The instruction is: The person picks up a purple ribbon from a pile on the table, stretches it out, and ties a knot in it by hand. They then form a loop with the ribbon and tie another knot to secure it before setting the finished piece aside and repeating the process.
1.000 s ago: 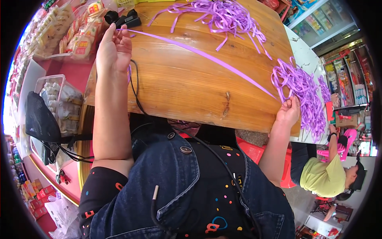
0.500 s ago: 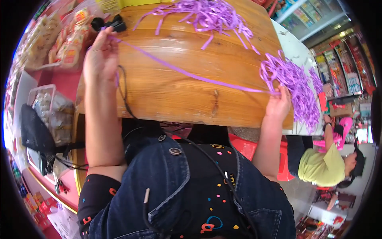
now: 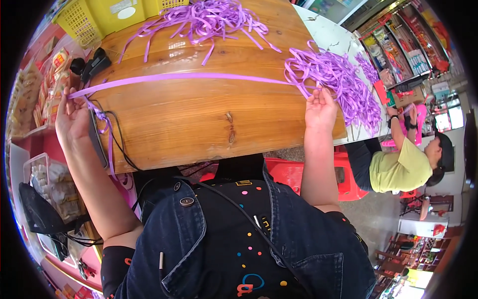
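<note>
Two bare hands held one purple ribbon (image 3: 199, 76) between them, slightly bowed across the wooden table (image 3: 184, 124). At the table's left side, the left hand (image 3: 74, 119) pinched it in the fingertips, palm partly open. The right hand (image 3: 320, 112), fingers half curled, pinched near its other end beside the tangled ribbon heap (image 3: 351, 89); whether the strip ran on into those loops could not be told. The step appeared to be drawing out a single length; the next move seemingly called for a steady pinch and freeing any snag.
</note>
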{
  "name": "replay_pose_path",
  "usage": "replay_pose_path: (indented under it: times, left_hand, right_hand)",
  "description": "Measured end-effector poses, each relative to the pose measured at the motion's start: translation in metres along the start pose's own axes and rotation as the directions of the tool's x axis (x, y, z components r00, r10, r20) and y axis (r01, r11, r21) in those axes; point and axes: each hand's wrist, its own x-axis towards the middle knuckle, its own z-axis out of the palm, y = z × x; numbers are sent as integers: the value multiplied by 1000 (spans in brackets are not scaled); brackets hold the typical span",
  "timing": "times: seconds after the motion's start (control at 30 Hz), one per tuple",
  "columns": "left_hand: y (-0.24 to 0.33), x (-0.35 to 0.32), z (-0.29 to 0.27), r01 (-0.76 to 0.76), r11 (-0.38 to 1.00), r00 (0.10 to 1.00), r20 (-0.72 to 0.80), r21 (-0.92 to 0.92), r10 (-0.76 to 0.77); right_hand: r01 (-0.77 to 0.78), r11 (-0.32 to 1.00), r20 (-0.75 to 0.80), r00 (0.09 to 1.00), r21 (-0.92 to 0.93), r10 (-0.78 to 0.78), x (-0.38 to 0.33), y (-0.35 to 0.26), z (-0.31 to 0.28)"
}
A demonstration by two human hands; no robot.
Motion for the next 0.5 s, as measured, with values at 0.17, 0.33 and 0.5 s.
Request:
replay_pose_path:
  times: [0.17,0.33,0.5]
  left_hand:
    - [3,9,-9,-13,1000,1000,26,4,13]
    - [10,15,-15,15,1000,998,53,-2,-14]
    - [26,23,-30,169,985,953,248,44,-174]
  right_hand:
    - [29,1000,57,998,-8,-29,0,0,0]
    - [44,999,60,997,23,-45,3,1,1]
    - [63,997,56,996,53,-66,3,1,3]
